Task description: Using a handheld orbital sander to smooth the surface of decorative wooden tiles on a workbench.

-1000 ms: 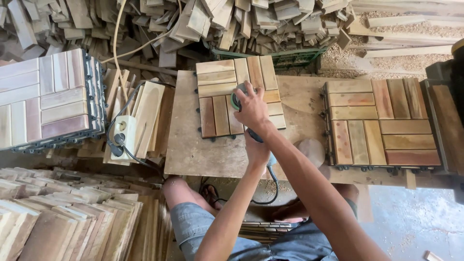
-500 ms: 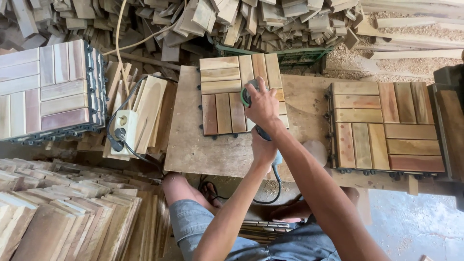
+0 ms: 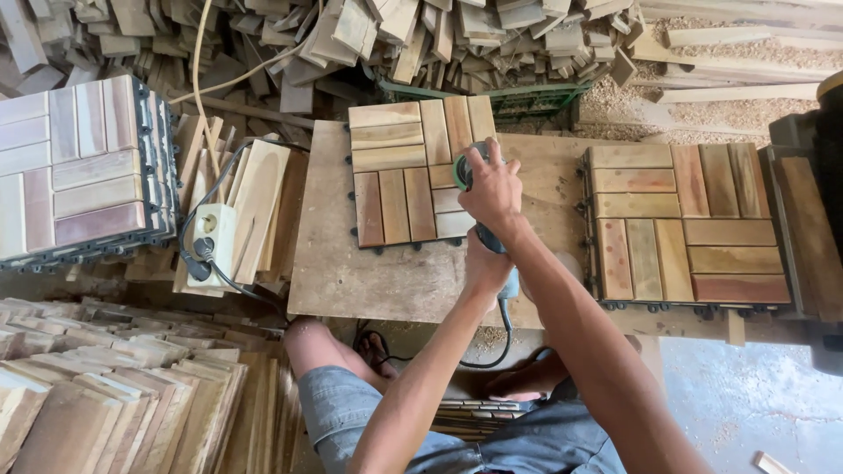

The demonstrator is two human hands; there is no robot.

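Sander [image 3: 464, 168], round green-rimmed electric tool, pressed flat on square slatted wooden tile [image 3: 413, 175] at right edge, upon worn plywood surface [image 3: 351, 272]. Right hand [image 3: 493, 191] spread over sander head, fingers curled around it; left hand [image 3: 486, 263] wrapped about rear handle where black cord [image 3: 492, 351] hung down. Judged moderately heavy, rigid, prone to vibrate and skate; best gripped by head and handle together. Tile judged stiff, light, liable to slide on bare board. Second similar tile [image 3: 685, 224] well apart to right; stacked tiles [image 3: 79, 167] and white power strip [image 3: 211, 230] left. Open board near front edge; heaped offcuts [image 3: 439, 35] crowded beyond.
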